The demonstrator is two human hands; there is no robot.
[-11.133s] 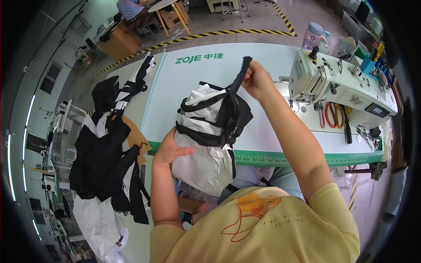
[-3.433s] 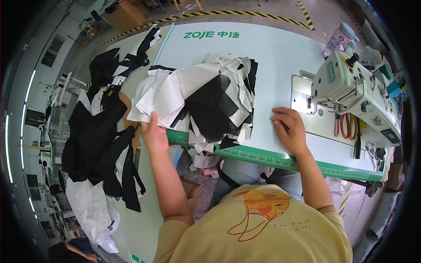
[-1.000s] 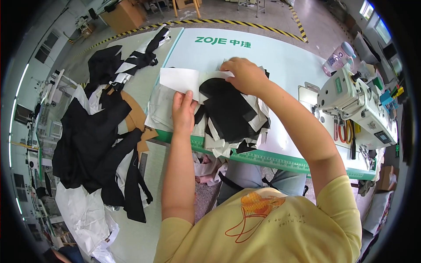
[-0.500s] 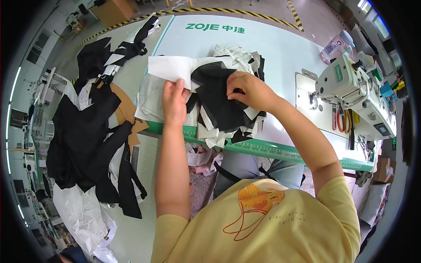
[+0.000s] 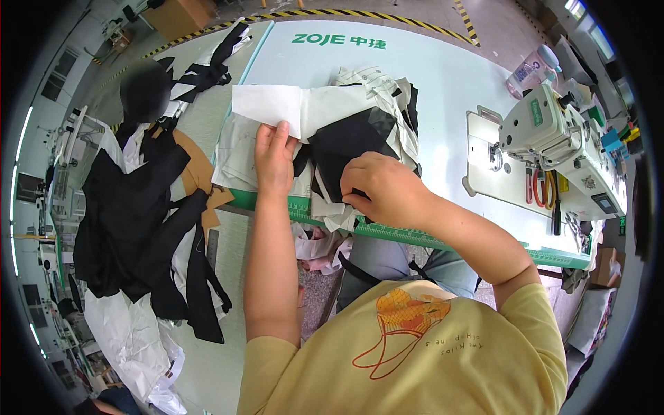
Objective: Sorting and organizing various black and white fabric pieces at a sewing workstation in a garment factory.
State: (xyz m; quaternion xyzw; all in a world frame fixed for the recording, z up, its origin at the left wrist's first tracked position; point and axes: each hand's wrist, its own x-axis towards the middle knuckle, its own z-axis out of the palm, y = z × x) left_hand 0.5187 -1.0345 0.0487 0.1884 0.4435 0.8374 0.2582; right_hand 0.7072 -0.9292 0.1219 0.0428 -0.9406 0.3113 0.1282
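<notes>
My left hand [image 5: 274, 159] pinches a white sheet-like piece [image 5: 266, 105] between thumb and fingers. That piece stretches rightward, with a crease in its middle, over a pile of cut cloth. Just below it lies a black cloth piece [image 5: 349, 135], one corner looking thin and sheer. My right hand [image 5: 384, 188] is closed at the near part of this black piece, thumb and forefinger curled toward each other; the hand hides much of what they grip. Patterned white cloth [image 5: 370, 84] and more black and white layers show around the pile's edges.
A white sewing machine [image 5: 553, 128] stands at the right, with scissors [image 5: 548, 190] beside it and a clear bottle [image 5: 531, 72] behind. Black garment pieces [image 5: 128, 214] heap on the left table over brown card [image 5: 197, 166]. A green ruler strip [image 5: 415, 237] edges the table.
My right hand has come down toward me, and the black cloth has shifted, baring more of the white piece. My left hand has barely moved and keeps its pinch.
</notes>
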